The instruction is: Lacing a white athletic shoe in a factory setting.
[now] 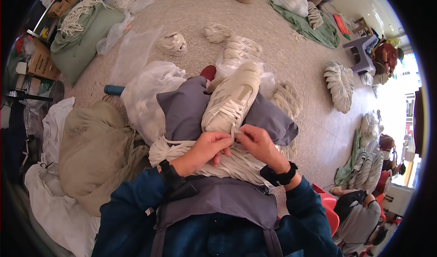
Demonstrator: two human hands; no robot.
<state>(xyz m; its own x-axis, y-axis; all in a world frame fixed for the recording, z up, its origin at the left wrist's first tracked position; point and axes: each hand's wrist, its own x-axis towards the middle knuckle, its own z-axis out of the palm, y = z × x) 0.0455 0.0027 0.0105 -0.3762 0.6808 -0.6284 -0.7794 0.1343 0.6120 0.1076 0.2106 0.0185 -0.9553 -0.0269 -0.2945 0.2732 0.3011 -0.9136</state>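
Note:
A cream sneaker [233, 93] lies on my grey apron [184, 104] between my knees, its heel end nearer me and its toe pointing away. White lacing crosses its upper. At the near end of the shoe, my left hand [210, 151] and my right hand [260, 143] meet with pinched fingers on a pale shoelace [233, 130], which stands up in a short loop between them. The exact grip of the fingertips is partly hidden. Below my hands, a thick bundle of cream shoelaces [227, 168] is spread across my lap.
Stacked cream shoes [241, 48] sit on the floor ahead, with more shoes [287, 101] by my right knee. White plastic bags [152, 95] and a tan sack [93, 148] crowd my left. A grey stool [360, 54] and a seated person [362, 216] are on the right.

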